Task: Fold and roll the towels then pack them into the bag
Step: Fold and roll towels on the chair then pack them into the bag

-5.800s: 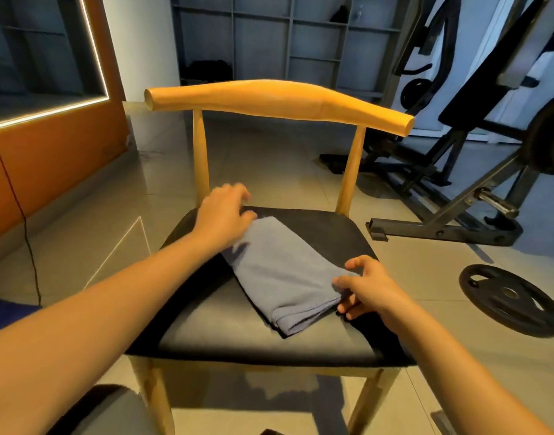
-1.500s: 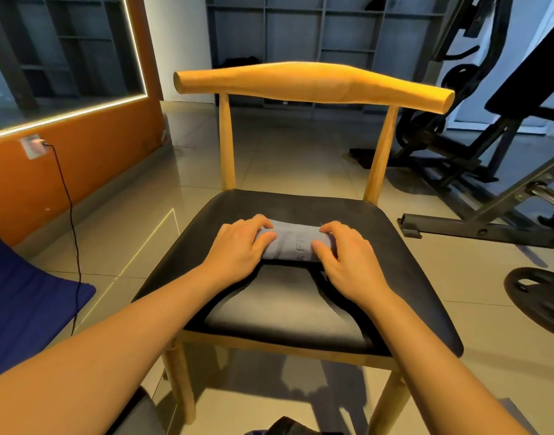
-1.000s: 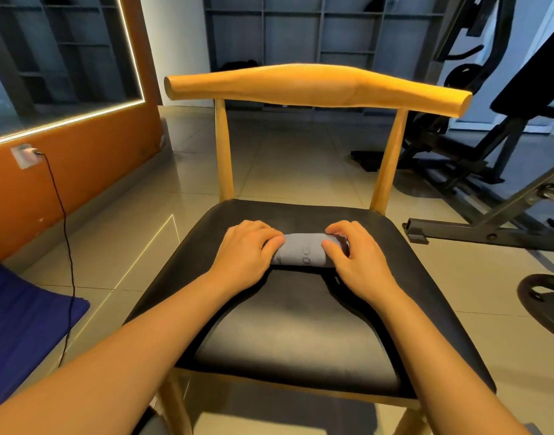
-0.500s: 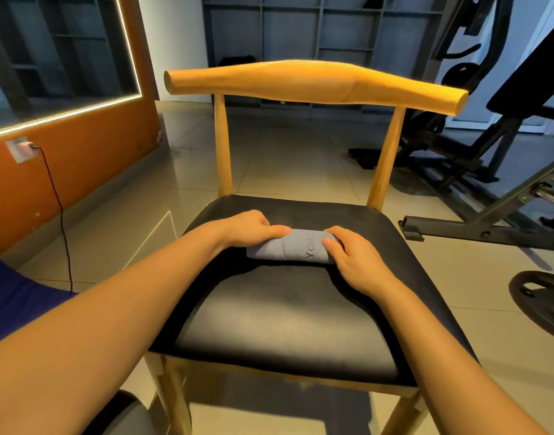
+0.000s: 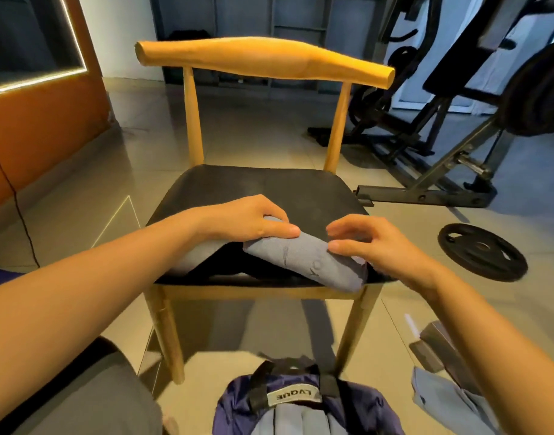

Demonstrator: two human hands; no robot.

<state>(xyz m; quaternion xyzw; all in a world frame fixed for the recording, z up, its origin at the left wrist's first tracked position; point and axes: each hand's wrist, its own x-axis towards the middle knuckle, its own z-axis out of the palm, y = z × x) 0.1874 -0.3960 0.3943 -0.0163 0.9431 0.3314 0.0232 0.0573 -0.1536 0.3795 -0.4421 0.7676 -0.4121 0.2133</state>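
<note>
A grey rolled towel (image 5: pixel 304 257) hangs tilted over the front right of the black chair seat (image 5: pixel 253 189). My left hand (image 5: pixel 247 219) grips the roll's upper left end, thumb along its top. My right hand (image 5: pixel 373 246) is at the roll's right end with fingers spread loosely and only the thumb touching the cloth. On the floor below the chair stands an open purple bag (image 5: pixel 363 406) with black straps, and grey towels (image 5: pixel 294 419) show inside it.
Another grey towel (image 5: pixel 451 403) lies on the floor right of the bag, beside a grey block (image 5: pixel 439 343). A black weight plate (image 5: pixel 483 251) and a gym machine frame (image 5: pixel 426 189) stand to the right. My knee (image 5: pixel 97 397) is at lower left.
The roll has come off the middle of the seat and moved toward its front right edge in my left hand. My right hand has loosened its hold. The view dropped, revealing the bag.
</note>
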